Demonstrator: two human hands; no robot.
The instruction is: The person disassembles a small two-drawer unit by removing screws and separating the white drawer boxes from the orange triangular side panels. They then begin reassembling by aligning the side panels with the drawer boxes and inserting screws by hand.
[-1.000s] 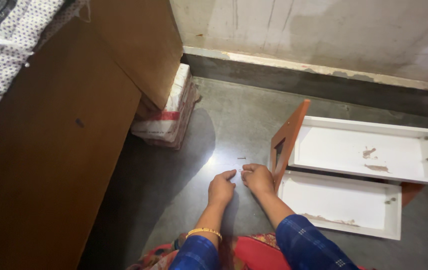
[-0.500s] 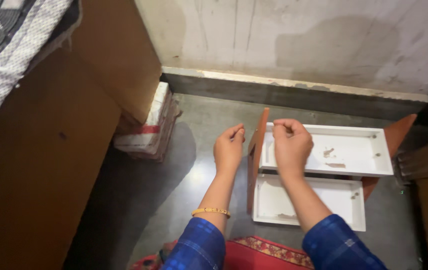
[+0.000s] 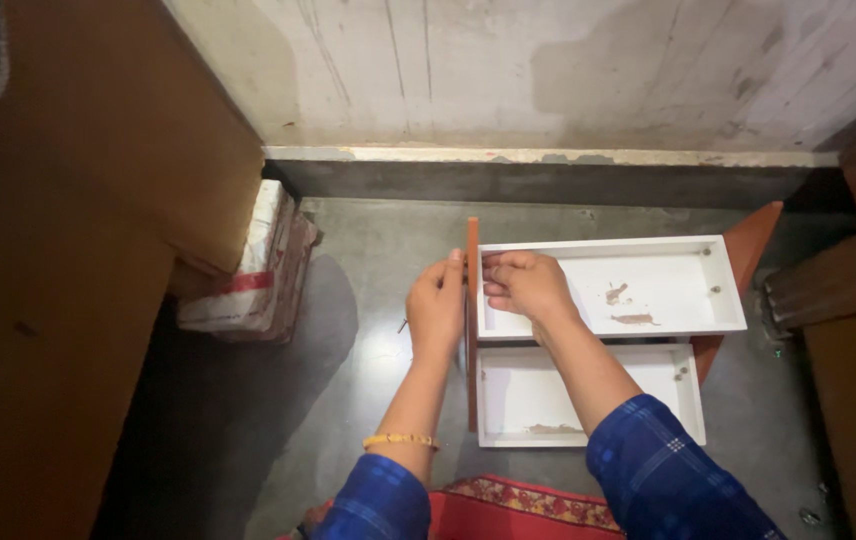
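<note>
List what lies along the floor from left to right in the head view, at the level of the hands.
Brown cabinet side → wrapped bundle → small screw on the floor → left hand → orange side panel → right hand → white shelf tray → stacked wooden boards.

Left hand (image 3: 435, 307) and right hand (image 3: 525, 285) pinching the brown side panel (image 3: 472, 340) of a white shelf unit (image 3: 648, 330), grey floor (image 3: 368, 250)

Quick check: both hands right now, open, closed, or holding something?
Left hand: fingers curled against the orange side panel; a grip cannot be told.
Right hand: same, at the panel.
</note>
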